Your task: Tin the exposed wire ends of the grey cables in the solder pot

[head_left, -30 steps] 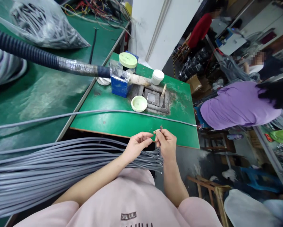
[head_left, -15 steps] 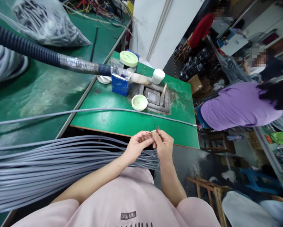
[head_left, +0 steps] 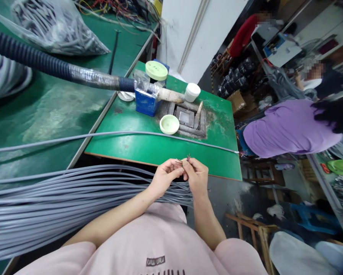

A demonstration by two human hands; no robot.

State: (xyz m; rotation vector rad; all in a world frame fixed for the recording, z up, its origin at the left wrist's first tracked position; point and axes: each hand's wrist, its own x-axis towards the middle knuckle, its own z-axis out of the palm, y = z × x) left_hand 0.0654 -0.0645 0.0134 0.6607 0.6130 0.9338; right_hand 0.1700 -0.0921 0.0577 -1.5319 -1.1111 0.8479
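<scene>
My left hand point(head_left: 168, 175) and my right hand point(head_left: 198, 175) meet in front of my chest, by the near edge of the green table. Both are closed, pinching thin dark wires point(head_left: 187, 157) whose ends stick up above the fingertips. The wires seem to be the stripped cores of a grey cable, but the join is hidden by my hands. Under my forearms lies a thick bundle of grey cables point(head_left: 73, 191), running from the left to below my hands. A single grey cable point(head_left: 142, 133) stretches across the table beyond them, its end past the right edge.
On the green table point(head_left: 125, 147) a pale green lid point(head_left: 169, 125) sits beside a square solder pot point(head_left: 185, 116). A white tub point(head_left: 192, 92), a blue box point(head_left: 145, 103) and a black hose point(head_left: 45, 67) stand behind. A person in purple point(head_left: 286, 128) is at the right.
Both hands have shifted very slightly to the left, still pinching the wires together. Other things look the same.
</scene>
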